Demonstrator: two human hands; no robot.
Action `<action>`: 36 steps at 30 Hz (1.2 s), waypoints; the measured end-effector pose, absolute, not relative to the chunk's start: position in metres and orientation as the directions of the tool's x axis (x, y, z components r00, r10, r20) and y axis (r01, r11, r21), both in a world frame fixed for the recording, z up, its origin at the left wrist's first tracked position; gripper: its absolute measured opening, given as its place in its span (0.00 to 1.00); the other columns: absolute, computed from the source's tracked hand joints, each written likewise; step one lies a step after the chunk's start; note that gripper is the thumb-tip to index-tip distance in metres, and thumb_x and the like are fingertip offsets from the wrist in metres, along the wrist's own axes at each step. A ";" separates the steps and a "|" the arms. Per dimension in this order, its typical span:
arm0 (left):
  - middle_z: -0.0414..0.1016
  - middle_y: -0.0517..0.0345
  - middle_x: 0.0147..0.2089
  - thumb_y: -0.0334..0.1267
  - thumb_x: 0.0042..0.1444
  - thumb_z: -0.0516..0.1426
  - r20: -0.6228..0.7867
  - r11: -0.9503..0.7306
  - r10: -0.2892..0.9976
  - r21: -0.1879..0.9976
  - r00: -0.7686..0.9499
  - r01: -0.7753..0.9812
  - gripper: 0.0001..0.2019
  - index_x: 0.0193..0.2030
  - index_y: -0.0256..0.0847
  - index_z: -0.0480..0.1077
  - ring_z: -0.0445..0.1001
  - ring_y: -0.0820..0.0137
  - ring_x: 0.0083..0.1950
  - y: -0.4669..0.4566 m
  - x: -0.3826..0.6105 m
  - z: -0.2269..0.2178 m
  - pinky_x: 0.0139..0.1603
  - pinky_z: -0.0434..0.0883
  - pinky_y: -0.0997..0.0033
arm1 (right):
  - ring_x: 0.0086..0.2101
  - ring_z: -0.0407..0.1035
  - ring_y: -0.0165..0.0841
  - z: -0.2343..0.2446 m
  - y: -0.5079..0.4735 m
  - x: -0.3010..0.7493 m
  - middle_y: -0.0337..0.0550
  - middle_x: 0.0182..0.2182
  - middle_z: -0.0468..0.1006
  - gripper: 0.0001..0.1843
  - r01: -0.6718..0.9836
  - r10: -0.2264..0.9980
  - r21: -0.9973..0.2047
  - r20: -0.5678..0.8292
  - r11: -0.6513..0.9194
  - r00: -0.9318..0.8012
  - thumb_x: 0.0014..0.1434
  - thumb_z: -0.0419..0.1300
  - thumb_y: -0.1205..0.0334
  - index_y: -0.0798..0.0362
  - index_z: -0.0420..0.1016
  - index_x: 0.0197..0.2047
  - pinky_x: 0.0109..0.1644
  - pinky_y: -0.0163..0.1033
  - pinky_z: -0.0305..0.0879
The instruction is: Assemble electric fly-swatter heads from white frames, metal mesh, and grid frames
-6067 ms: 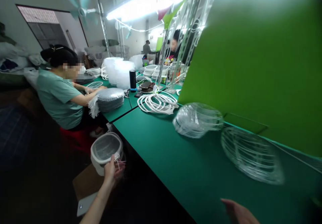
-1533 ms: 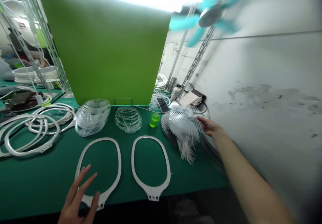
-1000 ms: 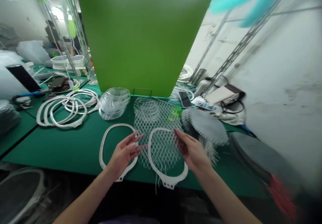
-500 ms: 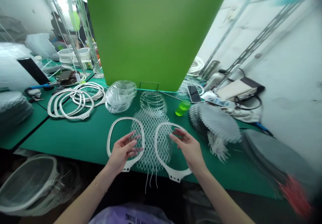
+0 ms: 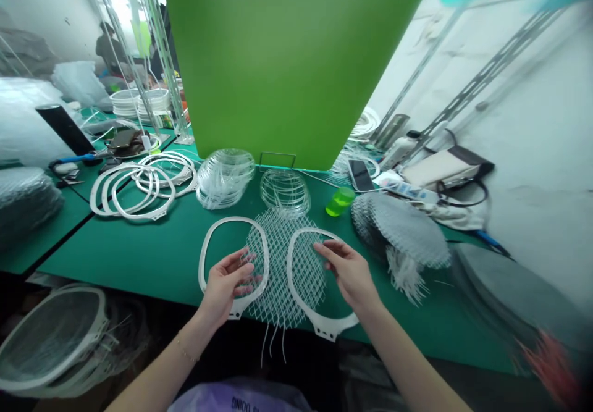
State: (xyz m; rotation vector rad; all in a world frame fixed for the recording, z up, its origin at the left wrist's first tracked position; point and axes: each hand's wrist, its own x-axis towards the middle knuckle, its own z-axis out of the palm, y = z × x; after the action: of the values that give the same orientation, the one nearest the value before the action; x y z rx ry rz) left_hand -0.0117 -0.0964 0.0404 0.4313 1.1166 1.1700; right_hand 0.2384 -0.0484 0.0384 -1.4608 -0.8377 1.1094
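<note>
Left of the work, a coil of white plastic hoops [image 5: 139,193] lies on the green table [image 5: 115,245], with a stack of clear ribbed frames [image 5: 225,180] beyond it. The left hand [image 5: 227,282] is open, fingers spread over the lower right rim of a flat oval hoop [image 5: 231,219]. A white plastic mesh [image 5: 282,260], a diamond lattice, lies across the gap and overlaps a second oval hoop [image 5: 291,270]; loose strands [image 5: 273,344] trail from its lower edge toward the table's near edge. The right hand [image 5: 349,273] curves over the mesh, its fingertips [image 5: 319,247] at the hoop's upper rim; whether they pinch cannot be told. Farther right sits a frayed gray mesh pile [image 5: 403,233].
</note>
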 end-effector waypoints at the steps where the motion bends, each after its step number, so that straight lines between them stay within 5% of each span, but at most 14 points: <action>1: 0.73 0.43 0.62 0.31 0.51 0.69 -0.448 0.388 0.894 0.764 0.008 -0.515 0.23 0.54 0.40 0.75 0.84 0.64 0.39 -0.097 -0.014 0.041 0.30 0.77 0.76 | 0.23 0.64 0.28 0.038 -0.045 0.240 0.40 0.29 0.79 0.24 -0.127 0.924 -0.973 -0.224 -0.193 0.309 0.30 0.79 0.51 0.52 0.79 0.30 0.23 0.35 0.62; 5: 0.59 0.48 0.72 0.29 0.51 0.68 -0.311 0.413 0.910 0.725 0.273 -0.551 0.33 0.64 0.51 0.68 0.78 0.51 0.56 -0.100 -0.021 0.045 0.48 0.79 0.60 | 0.27 0.70 0.32 0.039 -0.036 0.244 0.42 0.30 0.80 0.31 -0.184 0.901 -0.953 -0.291 -0.242 0.321 0.27 0.79 0.49 0.51 0.78 0.36 0.22 0.34 0.61; 7: 0.55 0.48 0.74 0.28 0.50 0.68 -0.293 0.419 0.905 0.733 0.307 -0.535 0.37 0.66 0.54 0.65 0.77 0.49 0.56 -0.102 -0.022 0.047 0.46 0.79 0.59 | 0.34 0.73 0.38 0.044 -0.040 0.244 0.47 0.36 0.81 0.34 -0.011 0.904 -0.979 -0.193 -0.204 0.382 0.33 0.77 0.43 0.53 0.77 0.41 0.26 0.36 0.65; 10: 0.56 0.47 0.73 0.28 0.49 0.68 -0.325 0.403 0.915 0.738 0.238 -0.541 0.35 0.64 0.50 0.67 0.78 0.50 0.56 -0.102 -0.020 0.047 0.45 0.80 0.64 | 0.43 0.73 0.43 0.057 -0.062 0.234 0.52 0.47 0.79 0.31 0.416 0.901 -0.909 0.154 -0.031 0.405 0.48 0.69 0.39 0.51 0.75 0.48 0.41 0.46 0.72; 12: 0.56 0.49 0.73 0.27 0.48 0.68 -0.344 0.391 0.919 0.731 0.193 -0.559 0.32 0.62 0.48 0.70 0.77 0.52 0.56 -0.102 -0.018 0.046 0.44 0.80 0.66 | 0.50 0.71 0.47 0.066 -0.084 0.223 0.51 0.51 0.77 0.29 0.604 0.920 -0.781 0.339 0.159 0.196 0.52 0.67 0.40 0.47 0.75 0.51 0.52 0.54 0.69; 15: 0.58 0.51 0.72 0.27 0.48 0.67 -0.347 0.382 0.921 0.718 0.176 -0.582 0.30 0.59 0.47 0.71 0.78 0.55 0.55 -0.102 -0.015 0.046 0.42 0.80 0.69 | 0.57 0.68 0.51 0.070 -0.109 0.207 0.50 0.56 0.76 0.34 0.657 0.932 -0.669 0.320 0.348 -0.168 0.51 0.69 0.41 0.44 0.72 0.58 0.61 0.59 0.65; 20: 0.64 0.51 0.69 0.28 0.48 0.68 -0.337 0.393 0.918 0.696 0.210 -0.601 0.30 0.60 0.47 0.71 0.78 0.55 0.55 -0.104 -0.010 0.048 0.40 0.80 0.70 | 0.57 0.69 0.51 0.059 -0.114 0.196 0.52 0.58 0.75 0.41 0.676 0.962 -0.685 0.177 0.272 -0.207 0.50 0.68 0.38 0.48 0.69 0.62 0.58 0.58 0.69; 24: 0.65 0.51 0.68 0.29 0.47 0.69 -0.345 0.390 0.919 0.715 0.194 -0.580 0.30 0.58 0.47 0.72 0.79 0.53 0.54 -0.105 -0.010 0.048 0.40 0.81 0.69 | 0.54 0.72 0.48 0.059 -0.111 0.196 0.50 0.55 0.77 0.34 0.641 0.963 -0.719 0.193 0.270 -0.189 0.51 0.68 0.41 0.48 0.73 0.58 0.56 0.54 0.72; 29: 0.63 0.47 0.70 0.31 0.50 0.68 -0.351 0.352 0.931 0.787 0.102 -0.506 0.32 0.63 0.47 0.68 0.79 0.55 0.54 -0.106 -0.011 0.042 0.44 0.80 0.66 | 0.44 0.79 0.42 0.067 -0.117 0.199 0.43 0.44 0.84 0.08 0.660 0.892 -0.629 0.425 0.412 -0.151 0.59 0.63 0.55 0.46 0.79 0.41 0.54 0.49 0.74; 33: 0.60 0.44 0.71 0.32 0.52 0.67 -0.364 0.346 0.930 0.819 0.051 -0.459 0.34 0.65 0.47 0.64 0.79 0.54 0.54 -0.106 -0.014 0.042 0.47 0.80 0.60 | 0.37 0.81 0.38 0.078 -0.112 0.210 0.40 0.39 0.85 0.05 0.794 0.785 -0.452 0.617 0.406 -0.050 0.58 0.62 0.62 0.45 0.81 0.36 0.42 0.40 0.77; 36: 0.58 0.46 0.73 0.31 0.52 0.66 -0.405 0.389 0.912 0.798 0.068 -0.461 0.30 0.63 0.46 0.68 0.79 0.53 0.54 -0.104 -0.016 0.043 0.47 0.80 0.58 | 0.28 0.79 0.36 0.090 -0.093 0.228 0.41 0.31 0.85 0.05 0.819 0.696 -0.496 0.696 0.290 0.175 0.56 0.64 0.59 0.48 0.82 0.34 0.34 0.38 0.75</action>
State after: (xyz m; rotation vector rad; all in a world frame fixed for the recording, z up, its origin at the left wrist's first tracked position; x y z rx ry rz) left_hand -0.0158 -0.1040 0.0433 0.5392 1.0459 1.1120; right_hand 0.2284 -0.0933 0.0904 -1.4415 -1.5554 -0.1528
